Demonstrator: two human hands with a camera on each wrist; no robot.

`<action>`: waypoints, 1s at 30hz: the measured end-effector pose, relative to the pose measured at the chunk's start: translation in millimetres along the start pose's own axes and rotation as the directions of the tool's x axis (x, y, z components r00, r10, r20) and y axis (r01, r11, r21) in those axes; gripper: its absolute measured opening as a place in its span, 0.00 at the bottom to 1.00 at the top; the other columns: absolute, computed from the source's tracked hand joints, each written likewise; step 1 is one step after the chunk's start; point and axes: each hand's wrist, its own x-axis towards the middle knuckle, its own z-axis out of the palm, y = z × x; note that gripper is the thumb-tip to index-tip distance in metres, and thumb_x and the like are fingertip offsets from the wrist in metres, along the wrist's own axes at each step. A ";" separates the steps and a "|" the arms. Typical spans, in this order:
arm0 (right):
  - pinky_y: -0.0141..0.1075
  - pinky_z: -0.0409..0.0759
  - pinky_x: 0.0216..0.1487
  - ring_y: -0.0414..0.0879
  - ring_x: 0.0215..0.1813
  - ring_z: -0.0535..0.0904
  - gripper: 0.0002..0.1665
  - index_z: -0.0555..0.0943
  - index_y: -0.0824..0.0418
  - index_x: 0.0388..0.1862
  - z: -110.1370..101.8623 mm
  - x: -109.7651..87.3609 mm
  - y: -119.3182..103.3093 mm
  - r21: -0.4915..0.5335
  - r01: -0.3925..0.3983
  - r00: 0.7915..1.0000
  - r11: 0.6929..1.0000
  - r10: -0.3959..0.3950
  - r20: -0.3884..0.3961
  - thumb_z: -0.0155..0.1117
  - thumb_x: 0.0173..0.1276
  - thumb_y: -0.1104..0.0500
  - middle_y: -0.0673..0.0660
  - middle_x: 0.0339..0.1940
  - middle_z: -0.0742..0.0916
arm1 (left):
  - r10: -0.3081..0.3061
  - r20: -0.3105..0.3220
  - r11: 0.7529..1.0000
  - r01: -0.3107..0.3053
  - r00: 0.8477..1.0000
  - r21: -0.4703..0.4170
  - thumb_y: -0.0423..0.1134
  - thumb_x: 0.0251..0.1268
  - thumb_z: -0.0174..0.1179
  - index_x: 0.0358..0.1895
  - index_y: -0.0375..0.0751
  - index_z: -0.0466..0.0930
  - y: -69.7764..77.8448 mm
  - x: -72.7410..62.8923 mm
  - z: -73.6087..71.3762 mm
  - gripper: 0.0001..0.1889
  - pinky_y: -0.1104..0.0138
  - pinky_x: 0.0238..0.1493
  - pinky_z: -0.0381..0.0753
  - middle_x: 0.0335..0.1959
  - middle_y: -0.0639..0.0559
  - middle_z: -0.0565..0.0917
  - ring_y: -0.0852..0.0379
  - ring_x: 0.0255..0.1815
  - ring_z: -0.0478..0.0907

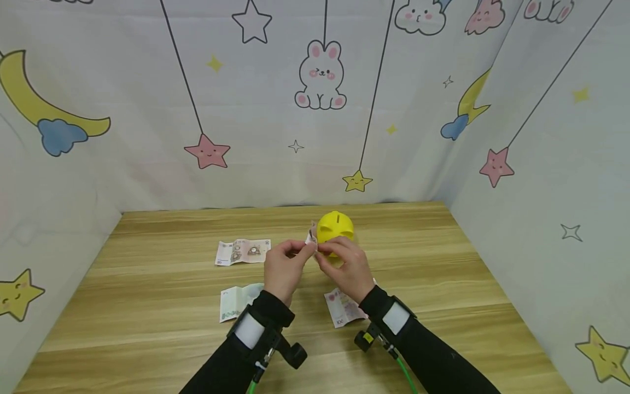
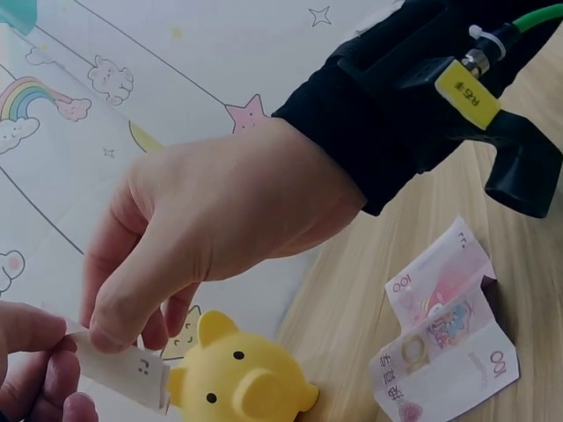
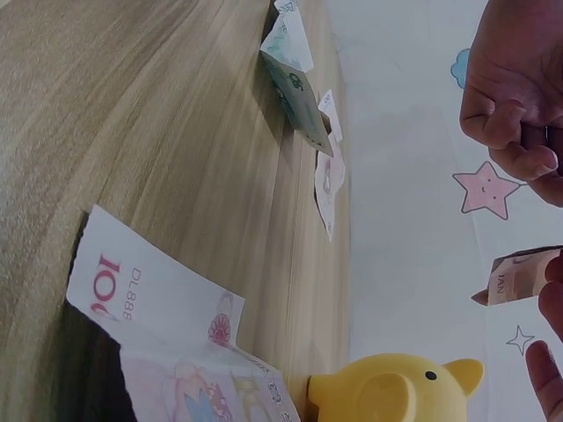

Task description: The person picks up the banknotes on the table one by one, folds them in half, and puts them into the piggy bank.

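Before the yellow piggy bank (image 1: 336, 225), my left hand (image 1: 285, 269) and right hand (image 1: 350, 269) meet and pinch a small folded banknote (image 2: 123, 371) between thumbs and fingers. In the left wrist view, the note's free end overlaps the piggy bank's ear. The right wrist view has the folded banknote (image 3: 517, 280) at the right edge, with curled fingers of my left hand (image 3: 519, 105) above it. A slot shows in the top of the bank. A creased pink 100 banknote (image 1: 342, 307) lies on the table below my right hand.
On the wooden table (image 1: 147, 306), a pink banknote (image 1: 243, 251) lies left of my left hand. A green banknote (image 1: 237, 303) sits nearer, partly behind my left wrist. A patterned cloth wall (image 1: 275, 180) stands at the back and continues along both sides.
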 end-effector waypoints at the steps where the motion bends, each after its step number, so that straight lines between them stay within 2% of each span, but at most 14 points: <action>1: 0.43 0.88 0.47 0.50 0.45 0.86 0.10 0.91 0.65 0.46 0.2 0.0 0.5 0.001 0.004 1.000 1.000 -0.004 -0.004 0.79 0.66 0.67 0.56 0.42 0.90 | 0.006 0.000 1.000 -0.006 1.000 0.009 0.45 0.72 0.72 0.43 0.36 0.90 -0.3 0.0 -0.1 0.13 0.61 0.42 0.74 0.40 0.45 0.85 0.49 0.43 0.76; 8: 0.48 0.88 0.42 0.50 0.43 0.86 0.08 0.90 0.66 0.43 -0.8 1.5 3.6 0.017 0.049 0.998 0.999 -0.049 -0.030 0.79 0.64 0.71 0.57 0.39 0.89 | 0.029 0.006 0.998 -0.030 1.000 0.053 0.45 0.70 0.74 0.46 0.38 0.91 0.4 -0.7 -2.2 0.13 0.63 0.38 0.74 0.41 0.45 0.86 0.50 0.40 0.77; 14: 0.50 0.88 0.41 0.51 0.42 0.86 0.07 0.90 0.66 0.42 -6.0 2.9 6.8 0.021 0.039 0.999 0.999 -0.038 -0.036 0.78 0.65 0.71 0.57 0.38 0.90 | 0.099 0.044 0.991 -0.103 0.994 0.086 0.45 0.68 0.76 0.46 0.40 0.93 0.5 -3.3 -4.8 0.12 0.66 0.32 0.73 0.43 0.48 0.89 0.52 0.37 0.76; 18: 0.44 0.87 0.42 0.51 0.41 0.86 0.06 0.90 0.66 0.41 -10.6 3.1 9.5 0.040 -0.013 0.999 0.999 0.014 -0.042 0.77 0.66 0.70 0.58 0.37 0.90 | 0.133 0.053 0.986 -0.138 0.990 0.099 0.43 0.69 0.75 0.46 0.41 0.93 -1.2 -3.7 -6.9 0.11 0.67 0.32 0.72 0.41 0.48 0.89 0.53 0.35 0.75; 22: 0.39 0.86 0.46 0.49 0.40 0.84 0.05 0.90 0.66 0.42 -16.0 2.3 13.1 0.130 -0.102 0.993 0.986 0.109 -0.049 0.76 0.68 0.71 0.58 0.37 0.89 | 0.164 0.051 0.977 -0.170 0.985 0.128 0.43 0.69 0.75 0.46 0.42 0.93 -3.4 -2.6 -10.5 0.10 0.66 0.35 0.72 0.40 0.49 0.89 0.54 0.34 0.76; 26: 0.39 0.85 0.52 0.47 0.44 0.83 0.05 0.90 0.67 0.44 -23.3 1.3 13.9 0.244 -0.229 0.971 0.942 0.238 -0.009 0.74 0.71 0.70 0.59 0.40 0.89 | 0.207 0.051 0.963 -0.213 0.977 0.166 0.42 0.70 0.74 0.47 0.41 0.93 -5.4 -1.3 -14.3 0.10 0.66 0.38 0.73 0.40 0.48 0.88 0.54 0.35 0.76; 30: 0.35 0.82 0.56 0.45 0.47 0.83 0.06 0.89 0.69 0.46 -30.2 2.8 10.3 0.313 -0.322 0.945 0.893 0.324 0.049 0.72 0.73 0.68 0.62 0.42 0.90 | 0.241 0.047 0.950 -0.245 0.969 0.193 0.42 0.71 0.73 0.48 0.40 0.92 -6.8 0.2 -17.4 0.10 0.66 0.39 0.73 0.41 0.47 0.87 0.53 0.36 0.77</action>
